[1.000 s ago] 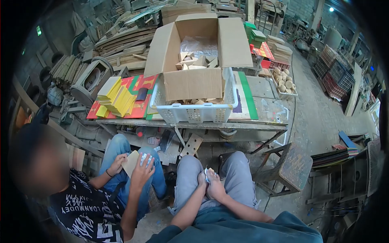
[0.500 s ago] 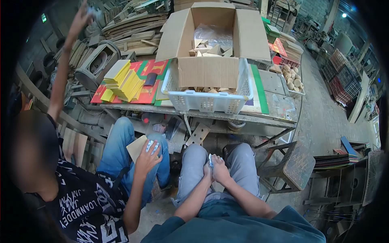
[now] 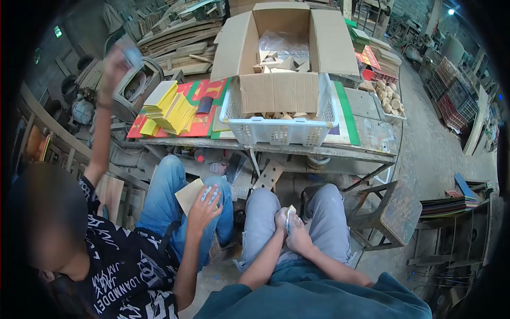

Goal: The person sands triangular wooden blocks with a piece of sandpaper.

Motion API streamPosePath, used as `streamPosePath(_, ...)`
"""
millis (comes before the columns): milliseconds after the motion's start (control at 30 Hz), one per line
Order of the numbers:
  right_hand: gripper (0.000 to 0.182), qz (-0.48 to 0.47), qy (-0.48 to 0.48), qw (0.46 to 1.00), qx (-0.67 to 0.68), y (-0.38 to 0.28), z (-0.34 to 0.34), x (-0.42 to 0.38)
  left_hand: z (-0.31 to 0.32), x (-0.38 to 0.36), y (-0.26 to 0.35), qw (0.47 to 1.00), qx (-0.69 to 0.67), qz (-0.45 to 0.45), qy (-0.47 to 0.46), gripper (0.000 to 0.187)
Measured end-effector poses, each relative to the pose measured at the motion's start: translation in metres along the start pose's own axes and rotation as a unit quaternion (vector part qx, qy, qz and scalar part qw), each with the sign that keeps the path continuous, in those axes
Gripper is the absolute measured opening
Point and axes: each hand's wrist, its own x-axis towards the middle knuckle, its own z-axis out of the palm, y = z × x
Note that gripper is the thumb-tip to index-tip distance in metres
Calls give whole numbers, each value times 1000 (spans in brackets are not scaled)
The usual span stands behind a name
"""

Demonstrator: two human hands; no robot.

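My left hand (image 3: 281, 219) and my right hand (image 3: 299, 234) are closed together above my lap, between my knees. From the top of them pokes the pale yellowish tip of a small wooden piece (image 3: 291, 210); the rest is hidden by my fingers. Something whitish-blue, perhaps finger tape, shows along the fingers. To my left sits a co-worker; that person's one hand (image 3: 206, 206), with taped fingers, rests on a flat tan board (image 3: 189, 195) on the knee. The co-worker's other hand (image 3: 118, 66) is raised and blurred.
Ahead, a cardboard box (image 3: 279, 93) holding wooden pieces stands in a white plastic crate (image 3: 276, 133) on a workbench. Yellow-edged boards (image 3: 172, 109) are stacked left of it. A wooden stool (image 3: 396, 215) stands at my right. A tray holds round wooden pieces (image 3: 389, 98).
My hands have risen slightly, and the pale tip of the piece now shows above them. The co-worker's raised hand has come down. The view has shifted a little.
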Motion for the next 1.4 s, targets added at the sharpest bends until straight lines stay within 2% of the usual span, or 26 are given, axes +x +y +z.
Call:
streamPosePath(133,78,74,-28,995,53,24,5,22,-1,6,-12,999,-20,-24,44,28)
streamPosePath(200,79,91,-62,991,69,12,-4,22,-23,31,-41,995,59,82,0,27)
streamPosePath(233,80,54,-30,994,86,-7,-15,12,-18,28,-38,999,-22,8,36,28)
streamPosePath(267,80,58,-30,994,89,-9,-13,11,-27,44,-46,999,-19,5,36,28)
streamPosePath(333,76,34,-28,997,58,-7,-6,2,-39,62,-64,996,-73,-30,-47,27)
streamPosePath(367,73,23,30,998,50,2,4,8,-31,45,-50,989,-115,-48,-80,26)
streamPosePath(400,71,24,19,999,41,10,-1,20,-18,31,-36,1000,-3,-7,27,26)
streamPosePath(467,69,102,-84,990,54,7,-17,35,-4,-1,-5,998,-51,-27,26,27)
streamPosePath(567,71,84,-54,991,86,-21,-22,8,-16,12,-16,996,-82,-17,0,25)
streamPosePath(600,74,17,10,1000,4,-15,-2,-4,-22,22,-22,997,-79,-15,-6,25)
streamPosePath(667,76,1,36,999,0,-2,8,3,-35,35,-37,987,-137,-34,-76,24)
streamPosePath(700,76,1,42,999,-9,4,7,11,-23,33,-35,972,-214,-75,-57,24)
streamPosePath(733,76,50,-25,998,-7,8,1,24,-18,33,-35,971,-220,-71,-68,24)
streamPosePath(800,74,98,-93,991,12,7,-10,36,-22,29,-33,990,-134,-40,-19,23)
streamPosePath(867,74,71,-47,994,66,-17,-27,17,-21,18,-25,986,-156,8,-53,27)
streamPosePath(933,73,54,-48,996,52,-23,-22,1,-57,65,-70,995,-48,34,-78,27)
streamPosePath(967,72,-8,6,1000,20,-7,-6,3,-43,48,-51,994,-91,-16,-60,25)
streamPosePath(1000,72,-9,8,1000,19,1,-3,14,-29,30,-33,994,-92,-14,-61,25)
streamPosePath(1067,72,105,-50,993,34,13,-8,34,-5,2,-7,998,-70,-5,1,24)
streamPosePath(1133,72,86,-28,995,30,4,-3,28,-29,30,-39,995,-103,-5,-8,23)
streamPosePath(1200,72,69,-33,996,55,-19,-12,8,-59,70,-74,992,13,119,-32,29)
streamPosePath(1233,72,-5,45,999,25,-19,-5,-2,-59,66,-68,992,-42,87,-86,22)
streamPosePath(1267,72,-4,44,999,23,-12,1,1,-57,62,-64,992,-43,85,-87,22)
streamPosePath(1333,73,35,22,999,13,4,3,16,-36,46,-43,998,-56,-17,-17,22)
streamPosePath(1367,74,102,-66,992,37,13,-1,31,-18,16,-15,999,32,-2,31,22)
streamPosePath(1400,74,97,-66,993,35,9,-13,32,-15,18,-16,999,28,2,32,22)
